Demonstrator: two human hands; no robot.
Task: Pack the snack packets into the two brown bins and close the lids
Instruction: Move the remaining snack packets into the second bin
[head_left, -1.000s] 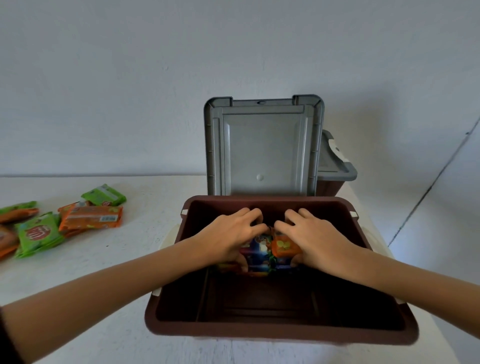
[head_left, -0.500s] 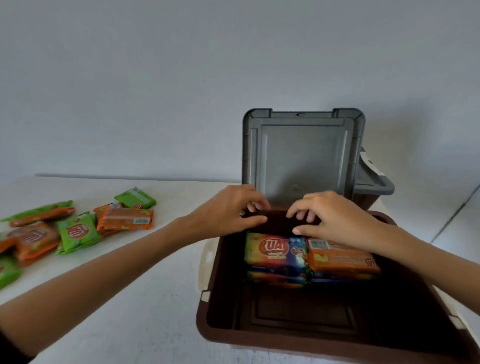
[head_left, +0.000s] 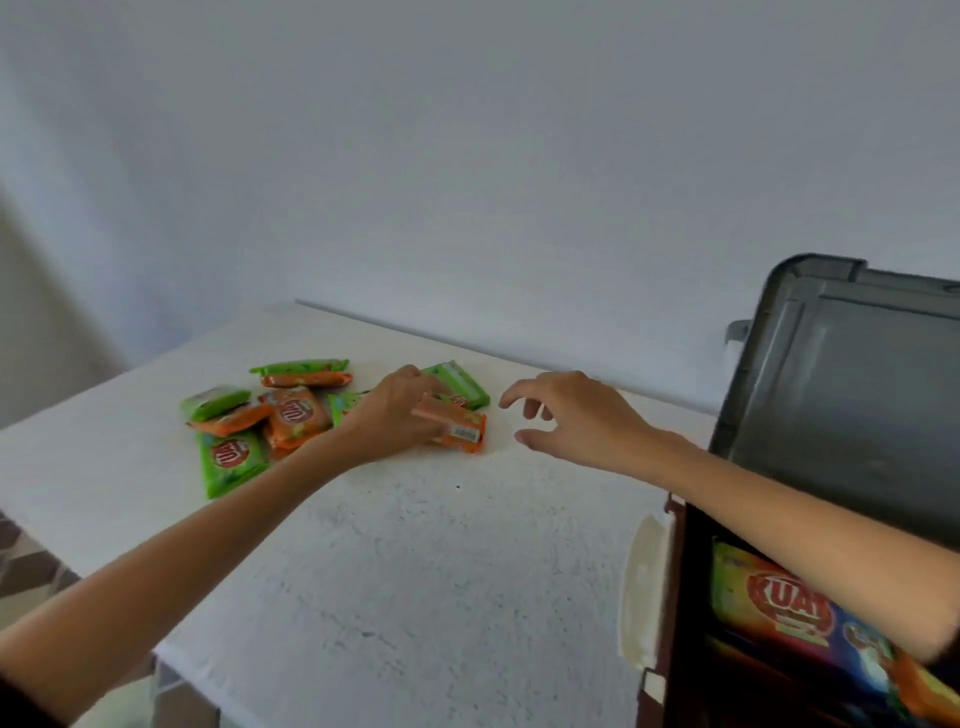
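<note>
1. white table (head_left: 415, 571) carries everything
2. brown bin (head_left: 678, 597) stands at the right edge, its grey lid (head_left: 857, 395) raised upright; a multicoloured packet (head_left: 779, 603) lies inside
3. loose pile of green and orange snack packets (head_left: 244, 431) lies far left on the table, well apart from the bin
4. left hand (head_left: 395, 418) curls round an orange packet (head_left: 460, 430) at the pile's right edge
5. right hand (head_left: 576, 415) hovers just beside it, fingers spread, holding nothing

Bare forearms (head_left: 208, 545), dark left sleeve (head_left: 15, 709)

L hand (head_left: 395, 418): bin (head_left: 678, 597) → orange pkt (head_left: 460, 428)
</note>
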